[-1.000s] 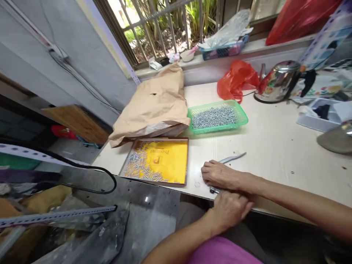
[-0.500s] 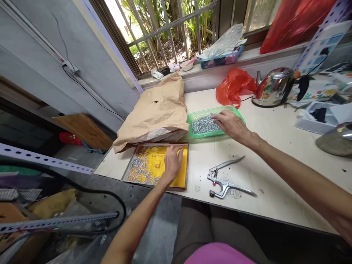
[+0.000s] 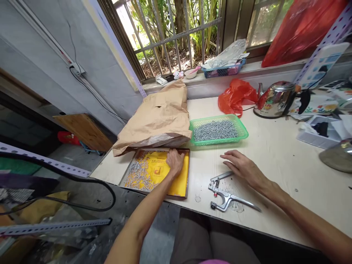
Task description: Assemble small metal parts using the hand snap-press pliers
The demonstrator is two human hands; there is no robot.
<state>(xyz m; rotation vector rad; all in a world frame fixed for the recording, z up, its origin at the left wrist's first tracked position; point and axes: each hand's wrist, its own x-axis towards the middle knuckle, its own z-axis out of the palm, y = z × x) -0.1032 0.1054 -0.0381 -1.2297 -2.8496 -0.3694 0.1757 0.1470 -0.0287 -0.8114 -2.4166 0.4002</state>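
My left hand [image 3: 175,161] reaches over a shallow tray [image 3: 188,176] with a yellow bottom. Its fingers curl down at the tray's far wall and seem to grip it; the fingertips are hidden. Small silver metal pieces [image 3: 137,175], like screws or rivets, lie scattered in the tray's left half. My right hand [image 3: 244,167] hovers palm down, with its fingers stretched out and nothing seen in them. Just below and left of it lie metal snap pliers [image 3: 224,196] with spread handles. Behind, a green plastic basket [image 3: 242,136] holds many similar silver pieces [image 3: 216,131].
A large brown paper bag [image 3: 159,113] lies behind the tray, against the green basket. Farther back are a red plastic bag [image 3: 237,97] and a steel kettle [image 3: 276,99]. A grey box [image 3: 316,135] stands on the right. The table's front edge [image 3: 203,211] runs above my lap.
My right hand has left the green basket and come back towards the pliers. My left hand has moved slightly to the tray's far wall, its fingers now curled. The view has tilted up a little.
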